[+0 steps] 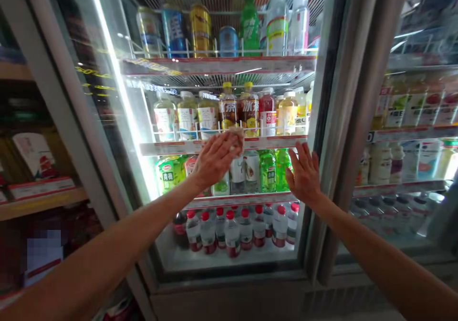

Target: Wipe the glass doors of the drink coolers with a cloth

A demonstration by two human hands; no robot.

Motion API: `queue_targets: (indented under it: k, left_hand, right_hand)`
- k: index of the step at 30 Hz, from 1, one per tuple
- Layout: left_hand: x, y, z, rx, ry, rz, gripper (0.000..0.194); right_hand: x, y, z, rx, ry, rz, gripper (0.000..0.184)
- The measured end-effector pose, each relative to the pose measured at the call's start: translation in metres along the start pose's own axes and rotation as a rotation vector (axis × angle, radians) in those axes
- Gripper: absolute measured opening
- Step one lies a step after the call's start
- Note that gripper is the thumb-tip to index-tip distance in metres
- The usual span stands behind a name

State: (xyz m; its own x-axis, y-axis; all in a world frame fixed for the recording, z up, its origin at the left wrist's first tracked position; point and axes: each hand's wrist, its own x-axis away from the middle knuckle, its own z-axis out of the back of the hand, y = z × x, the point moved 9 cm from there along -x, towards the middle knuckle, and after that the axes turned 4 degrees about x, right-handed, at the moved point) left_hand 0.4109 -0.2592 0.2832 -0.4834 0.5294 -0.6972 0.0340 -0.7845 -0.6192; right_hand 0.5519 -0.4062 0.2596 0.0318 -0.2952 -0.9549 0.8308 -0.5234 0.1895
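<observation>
My left hand (215, 157) reaches to the middle of a lit drinks fridge, in front of its second shelf edge (171, 148). Under its fingertips is a crumpled pale cloth (236, 139), which it presses toward the glass door (250, 268). Reflections on the glass suggest the door is closed. To the right, my right hand (304, 174) has its fingers spread and holds nothing. It is close to the door's right frame (324, 120); whether the palm touches the glass I cannot tell. Behind the cloth stand brown iced tea bottles (229, 106).
Cans (200, 30) and a green bottle (249, 23) line the top shelf. Red-capped water bottles (232, 235) stand at the bottom. Another glass-fronted fridge section (411, 154) adjoins on the right, with a vertical metal handle (358, 135) between. Goods shelves (43, 201) stand at the left.
</observation>
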Motion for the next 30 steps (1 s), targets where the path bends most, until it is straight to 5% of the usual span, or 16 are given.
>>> queue_targets:
  k: [4, 6, 9, 11, 16, 18, 20, 22, 24, 27, 28, 30]
  left_hand:
    - [0.06, 0.046, -0.009, 0.128, -0.247, -0.475, 0.032]
    - [0.071, 0.022, -0.004, 0.063, -0.253, -0.375, 0.036]
    - [0.072, -0.054, 0.031, -0.14, -0.009, 0.138, 0.045]
    - [0.086, -0.069, 0.048, -0.185, 0.115, 0.276, 0.048]
    - [0.133, 0.001, 0.022, -0.023, -0.18, -0.341, 0.038]
    - [0.138, -0.027, 0.031, -0.06, -0.129, -0.163, 0.035]
    - [0.142, -0.077, 0.057, -0.166, 0.07, 0.22, 0.04]
    - [0.153, -0.1, 0.072, -0.237, 0.203, 0.438, 0.046]
    - [0.153, -0.082, 0.061, -0.199, 0.124, 0.29, 0.047]
    - [0.161, -0.032, 0.034, -0.044, -0.138, -0.167, 0.04]
    - [0.163, -0.033, 0.034, -0.033, -0.148, -0.173, 0.038]
    - [0.162, -0.068, 0.05, -0.102, -0.011, 0.101, 0.039]
  right_hand:
    - [-0.015, -0.047, -0.012, -0.038, -0.053, 0.154, 0.063]
    - [-0.024, -0.069, -0.017, -0.056, -0.056, 0.188, 0.065]
    - [-0.033, -0.093, -0.023, -0.07, 0.0, 0.172, 0.068]
    - [-0.034, -0.104, -0.028, -0.069, 0.021, 0.158, 0.069]
    - [-0.031, -0.114, -0.034, -0.059, 0.058, 0.147, 0.067]
    - [-0.03, -0.114, -0.034, -0.063, 0.067, 0.15, 0.066]
    - [-0.029, -0.114, -0.035, -0.062, 0.071, 0.146, 0.065]
    - [-0.029, -0.113, -0.035, -0.06, 0.078, 0.137, 0.064]
    - [-0.03, -0.114, -0.035, -0.062, 0.081, 0.134, 0.065]
    - [-0.03, -0.115, -0.035, -0.063, 0.087, 0.141, 0.066]
    - [-0.029, -0.115, -0.035, -0.063, 0.086, 0.144, 0.066]
    - [-0.029, -0.115, -0.035, -0.063, 0.088, 0.143, 0.066]
